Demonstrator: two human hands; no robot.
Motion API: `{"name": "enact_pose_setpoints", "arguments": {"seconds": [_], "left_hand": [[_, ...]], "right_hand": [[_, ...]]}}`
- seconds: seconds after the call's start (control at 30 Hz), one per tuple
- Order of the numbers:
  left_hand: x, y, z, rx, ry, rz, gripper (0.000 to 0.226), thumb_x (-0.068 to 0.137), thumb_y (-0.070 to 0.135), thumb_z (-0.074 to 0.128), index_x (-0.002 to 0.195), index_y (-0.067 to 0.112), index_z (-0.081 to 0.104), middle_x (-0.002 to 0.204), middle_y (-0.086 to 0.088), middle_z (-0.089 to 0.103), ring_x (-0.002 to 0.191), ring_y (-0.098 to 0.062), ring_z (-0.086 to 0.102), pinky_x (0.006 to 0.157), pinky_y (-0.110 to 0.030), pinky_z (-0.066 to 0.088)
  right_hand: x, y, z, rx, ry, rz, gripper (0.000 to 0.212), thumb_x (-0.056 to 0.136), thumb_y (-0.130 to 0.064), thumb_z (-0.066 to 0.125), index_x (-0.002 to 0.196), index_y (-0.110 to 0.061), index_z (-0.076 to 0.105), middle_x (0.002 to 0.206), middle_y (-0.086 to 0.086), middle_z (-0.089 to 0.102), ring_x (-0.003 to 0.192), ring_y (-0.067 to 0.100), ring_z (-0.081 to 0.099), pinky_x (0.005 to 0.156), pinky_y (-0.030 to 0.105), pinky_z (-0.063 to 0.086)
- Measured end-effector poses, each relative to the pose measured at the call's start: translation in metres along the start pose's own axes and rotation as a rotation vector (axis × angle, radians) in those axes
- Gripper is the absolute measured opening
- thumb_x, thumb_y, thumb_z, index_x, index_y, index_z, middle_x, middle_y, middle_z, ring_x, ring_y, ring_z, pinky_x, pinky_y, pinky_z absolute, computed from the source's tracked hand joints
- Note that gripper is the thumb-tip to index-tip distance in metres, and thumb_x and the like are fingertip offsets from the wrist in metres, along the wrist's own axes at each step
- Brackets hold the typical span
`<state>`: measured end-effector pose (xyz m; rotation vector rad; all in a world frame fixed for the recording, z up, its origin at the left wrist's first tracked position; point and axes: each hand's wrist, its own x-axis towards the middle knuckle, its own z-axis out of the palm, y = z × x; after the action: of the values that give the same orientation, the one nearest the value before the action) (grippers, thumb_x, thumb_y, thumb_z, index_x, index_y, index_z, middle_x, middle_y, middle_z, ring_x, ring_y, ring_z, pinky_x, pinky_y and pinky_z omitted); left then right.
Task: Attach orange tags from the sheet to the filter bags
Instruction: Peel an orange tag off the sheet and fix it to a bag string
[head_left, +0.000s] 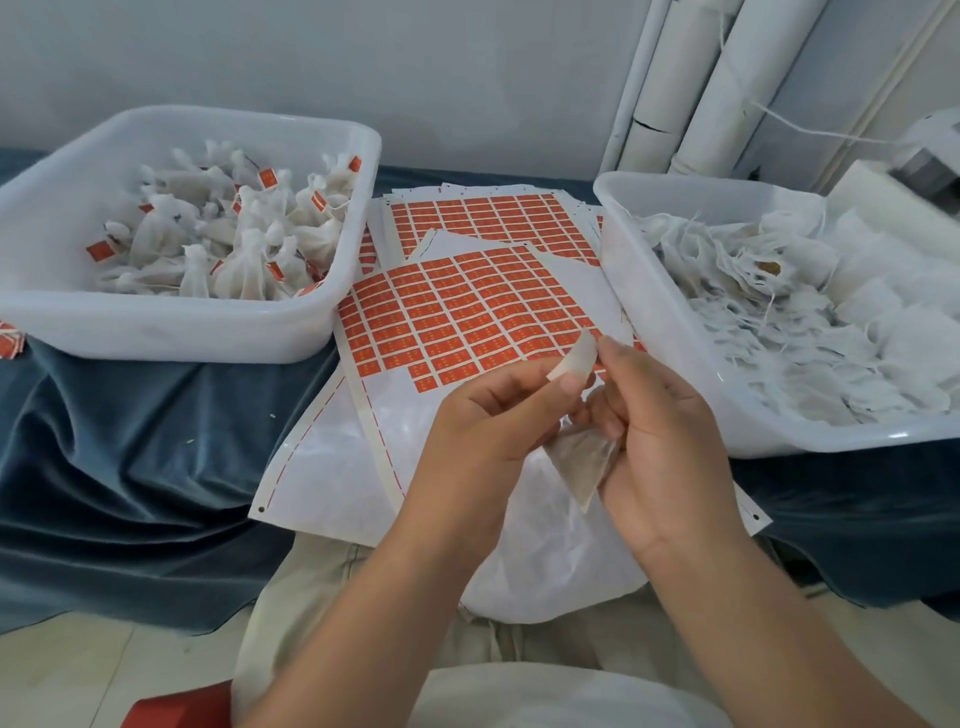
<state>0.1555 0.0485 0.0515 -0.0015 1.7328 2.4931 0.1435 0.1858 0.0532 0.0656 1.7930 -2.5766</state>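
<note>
Blue-draped desk (130, 441): sheet (452, 312) at twelve, tagged tub (171, 332) at ten, untagged tub (670, 374) at two. Left hand (483, 415) pinches a tag (574, 358); right hand (660, 421) curls round a bag (582, 462).

The right tub (649, 322) runs off the edge, and the tags' (457, 312) print is unreadably small.

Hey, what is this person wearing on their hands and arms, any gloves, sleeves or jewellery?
Nothing is worn. The left hand and right hand are ungloved, with no rings in view, and the nails that show look short and unpainted. The left forearm and right forearm are bare to the frame's edge: no sleeve, watch or bracelet.
</note>
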Motion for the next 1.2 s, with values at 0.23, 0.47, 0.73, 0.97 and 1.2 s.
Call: {"name": "enact_pose_setpoints", "arguments": {"seconds": [0.23,0.47,0.73,0.97,1.2], "left_hand": [[-0.002,-0.005,0.002,0.018,0.132,0.048,0.016,0.098,0.038,0.068,0.097,0.03,0.082,0.1,0.003,0.08,0.09,-0.009,0.075,0.076,-0.018,0.056],[0.004,0.004,-0.008,-0.032,0.322,0.084,0.016,0.098,0.04,0.069,0.097,0.031,0.082,0.096,0.004,0.079,0.082,-0.007,0.071,0.075,-0.02,0.055],[0.006,0.005,-0.018,0.207,0.379,0.298,0.016,0.102,0.032,0.066,0.101,0.029,0.081,0.092,0.008,0.078,0.088,-0.012,0.074,0.075,-0.017,0.057],[0.004,0.005,-0.015,0.379,0.164,0.368,0.027,0.106,0.012,0.056,0.104,0.028,0.078,0.096,0.012,0.077,0.095,-0.012,0.073,0.078,-0.016,0.056],[0.002,0.002,-0.012,0.242,-0.029,0.191,0.023,0.111,0.018,0.048,0.108,0.014,0.07,0.093,-0.005,0.076,0.087,-0.022,0.075,0.077,-0.029,0.061]], "right_hand": [[-0.003,0.012,0.005,-0.043,0.102,-0.068,0.032,0.097,-0.038,0.07,0.068,-0.026,0.07,0.055,-0.007,0.04,0.055,0.009,0.043,0.07,0.029,0.052],[-0.009,0.017,0.006,-0.179,0.059,-0.058,0.031,0.097,-0.049,0.065,0.103,-0.023,0.081,0.063,-0.008,0.054,0.063,0.009,0.054,0.085,0.034,0.057],[-0.019,-0.011,0.003,-0.964,-0.167,-0.469,0.033,0.104,-0.046,0.052,0.108,-0.025,0.077,0.104,-0.02,0.066,0.106,0.003,0.064,0.085,0.006,0.045],[-0.021,-0.029,-0.003,-1.154,-0.275,-0.493,0.035,0.104,-0.045,0.056,0.092,-0.02,0.078,0.081,-0.008,0.074,0.08,0.009,0.069,0.07,0.021,0.05],[-0.023,-0.033,0.001,-1.073,-0.214,-0.7,0.024,0.099,-0.037,0.063,0.098,-0.024,0.083,0.082,-0.017,0.072,0.079,0.0,0.066,0.07,0.004,0.042]]}}
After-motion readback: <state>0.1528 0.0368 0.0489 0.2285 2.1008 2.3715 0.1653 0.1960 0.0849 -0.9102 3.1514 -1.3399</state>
